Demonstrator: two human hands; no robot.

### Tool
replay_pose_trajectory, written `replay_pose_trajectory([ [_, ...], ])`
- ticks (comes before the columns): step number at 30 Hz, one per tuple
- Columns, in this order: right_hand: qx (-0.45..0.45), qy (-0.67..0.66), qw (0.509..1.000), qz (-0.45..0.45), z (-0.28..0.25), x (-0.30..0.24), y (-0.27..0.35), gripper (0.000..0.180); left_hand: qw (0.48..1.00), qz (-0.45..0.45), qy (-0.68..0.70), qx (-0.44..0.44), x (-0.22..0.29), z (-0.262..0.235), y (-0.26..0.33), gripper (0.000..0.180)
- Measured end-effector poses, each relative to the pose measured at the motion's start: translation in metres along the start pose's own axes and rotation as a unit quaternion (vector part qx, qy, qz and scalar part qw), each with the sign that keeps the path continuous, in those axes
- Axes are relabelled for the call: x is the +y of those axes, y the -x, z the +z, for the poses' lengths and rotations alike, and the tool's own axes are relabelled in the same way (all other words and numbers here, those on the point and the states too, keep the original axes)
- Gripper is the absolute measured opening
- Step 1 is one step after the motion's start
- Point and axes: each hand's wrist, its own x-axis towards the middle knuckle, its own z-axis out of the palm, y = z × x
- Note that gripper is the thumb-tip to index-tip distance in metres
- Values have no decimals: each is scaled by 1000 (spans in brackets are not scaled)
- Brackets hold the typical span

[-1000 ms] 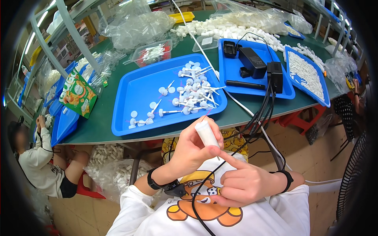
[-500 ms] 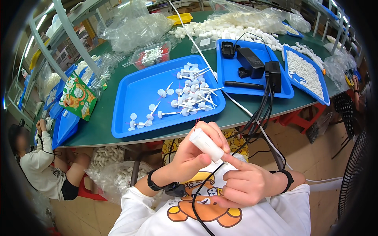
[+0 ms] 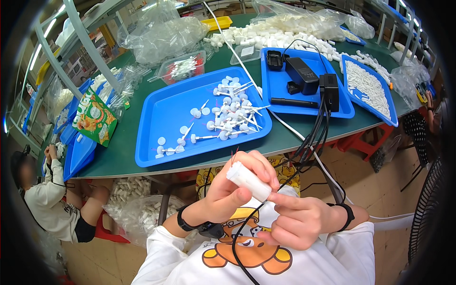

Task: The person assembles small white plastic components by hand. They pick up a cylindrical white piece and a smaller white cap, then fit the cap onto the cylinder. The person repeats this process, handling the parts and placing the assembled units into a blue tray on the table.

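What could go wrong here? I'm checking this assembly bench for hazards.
1. The left hand holds a small white tube above the lap, away from the table, with the right hand at its end; if it slips, it likely drops to the floor.
2. Black cables hang off the table edge close to both hands and could snag.
3. The blue tray of white pin parts sits near the edge and might be knocked.
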Motion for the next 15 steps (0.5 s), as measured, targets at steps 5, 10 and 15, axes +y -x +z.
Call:
replay_pose_trajectory([
  [5, -10, 11, 1000, -8, -1, 0, -2, 46, 1000, 14, -17, -5, 0, 1, 0, 33],
  [10, -9, 13, 1000, -4, -1, -2, -1, 46, 999, 29, -29, -3, -1, 3, 0, 34],
  [15, -6, 24, 1000, 5, 1, -4, -1, 46, 997, 52, -51, 6, -3, 4, 0, 33],
])
